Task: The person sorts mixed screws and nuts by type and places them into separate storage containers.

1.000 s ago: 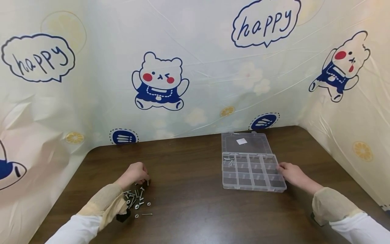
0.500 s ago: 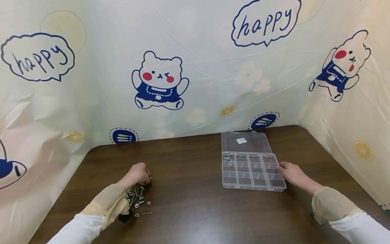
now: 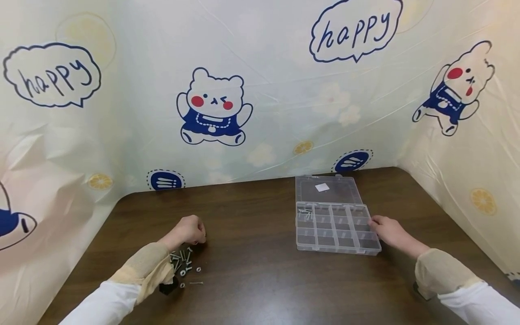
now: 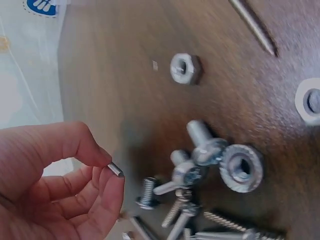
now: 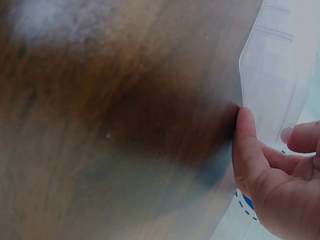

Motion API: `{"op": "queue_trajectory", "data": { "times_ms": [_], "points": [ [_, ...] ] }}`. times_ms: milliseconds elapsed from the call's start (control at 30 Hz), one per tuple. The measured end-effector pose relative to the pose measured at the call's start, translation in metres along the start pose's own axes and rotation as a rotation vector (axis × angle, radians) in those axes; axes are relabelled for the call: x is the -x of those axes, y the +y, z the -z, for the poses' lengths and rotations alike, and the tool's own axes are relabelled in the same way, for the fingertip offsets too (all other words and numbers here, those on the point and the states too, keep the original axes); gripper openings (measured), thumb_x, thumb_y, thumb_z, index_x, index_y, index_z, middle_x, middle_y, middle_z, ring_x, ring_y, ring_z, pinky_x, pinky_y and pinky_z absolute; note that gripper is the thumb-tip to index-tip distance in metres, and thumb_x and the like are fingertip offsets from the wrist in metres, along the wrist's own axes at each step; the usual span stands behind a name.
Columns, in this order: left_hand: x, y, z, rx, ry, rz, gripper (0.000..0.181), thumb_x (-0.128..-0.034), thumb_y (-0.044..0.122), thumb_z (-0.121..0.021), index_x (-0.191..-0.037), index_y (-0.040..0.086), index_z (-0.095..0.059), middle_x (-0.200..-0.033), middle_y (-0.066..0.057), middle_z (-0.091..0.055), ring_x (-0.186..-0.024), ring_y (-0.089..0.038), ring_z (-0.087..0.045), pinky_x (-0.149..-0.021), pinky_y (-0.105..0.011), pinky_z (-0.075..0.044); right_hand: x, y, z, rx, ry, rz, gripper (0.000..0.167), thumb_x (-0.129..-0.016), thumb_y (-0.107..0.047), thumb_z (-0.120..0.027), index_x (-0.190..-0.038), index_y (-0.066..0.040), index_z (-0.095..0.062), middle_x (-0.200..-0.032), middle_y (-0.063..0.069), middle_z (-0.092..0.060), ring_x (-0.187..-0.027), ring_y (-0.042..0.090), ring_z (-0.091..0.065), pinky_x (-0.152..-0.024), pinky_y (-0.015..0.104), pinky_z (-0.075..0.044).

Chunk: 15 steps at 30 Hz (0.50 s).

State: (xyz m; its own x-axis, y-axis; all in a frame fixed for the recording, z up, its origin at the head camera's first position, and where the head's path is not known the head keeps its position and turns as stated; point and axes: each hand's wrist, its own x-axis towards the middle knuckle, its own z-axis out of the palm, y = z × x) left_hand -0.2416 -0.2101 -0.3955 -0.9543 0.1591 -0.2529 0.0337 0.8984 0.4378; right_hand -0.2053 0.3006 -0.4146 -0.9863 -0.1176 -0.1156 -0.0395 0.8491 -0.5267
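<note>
In the head view my left hand [image 3: 188, 230] hovers just beyond a pile of screws [image 3: 182, 259] at the left. Its thumb and finger pinch a small silver screw [image 4: 116, 170]; only a short end shows, the rest is hidden by the fingers. Below lie more screws, a hex nut [image 4: 185, 69] and a flanged nut [image 4: 241, 168]. My right hand [image 3: 394, 234] grips the right edge of a clear compartment box [image 3: 339, 249], thumb on the near face and fingers at the side. Several thin screws [image 3: 305, 213] lie in the box's back left compartment.
The box's clear lid [image 3: 337, 192] lies folded back behind it, with a white label [image 3: 322, 187]. A loose screw [image 3: 196, 283] lies in front of the pile. The brown table [image 3: 252, 280] meets a printed curtain [image 3: 268, 113] at the back.
My left hand has shifted slightly right, away from the pile, with its fingertips turned inward. My right hand and the box have stayed in place.
</note>
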Motion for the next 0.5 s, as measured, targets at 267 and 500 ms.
{"op": "queue_trajectory", "data": {
  "times_ms": [267,500],
  "points": [
    [-0.001,0.010,0.009,-0.006,0.046,-0.220,0.014,-0.0630,0.000,-0.066,-0.069,0.008,-0.056,-0.060,0.002,-0.050,-0.055,-0.012,-0.046,-0.054,-0.027,-0.038,0.000,0.002,-0.001,-0.027,-0.003,-0.002,0.039,-0.094,-0.013,-0.037,-0.110,0.020,-0.047,-0.103,0.036,-0.054,-0.083,0.034,-0.059,-0.075,0.048,-0.045],
    [-0.002,0.025,0.012,0.002,0.081,-0.371,0.017,-0.0640,-0.001,-0.065,-0.072,0.010,-0.054,-0.065,0.003,-0.050,-0.061,-0.012,-0.046,-0.058,-0.027,-0.039,-0.001,0.003,-0.001,-0.035,-0.009,0.000,0.039,-0.094,-0.013,-0.038,-0.111,0.021,-0.046,-0.103,0.036,-0.054,-0.082,0.033,-0.060,-0.073,0.047,-0.046]
  ]
}}
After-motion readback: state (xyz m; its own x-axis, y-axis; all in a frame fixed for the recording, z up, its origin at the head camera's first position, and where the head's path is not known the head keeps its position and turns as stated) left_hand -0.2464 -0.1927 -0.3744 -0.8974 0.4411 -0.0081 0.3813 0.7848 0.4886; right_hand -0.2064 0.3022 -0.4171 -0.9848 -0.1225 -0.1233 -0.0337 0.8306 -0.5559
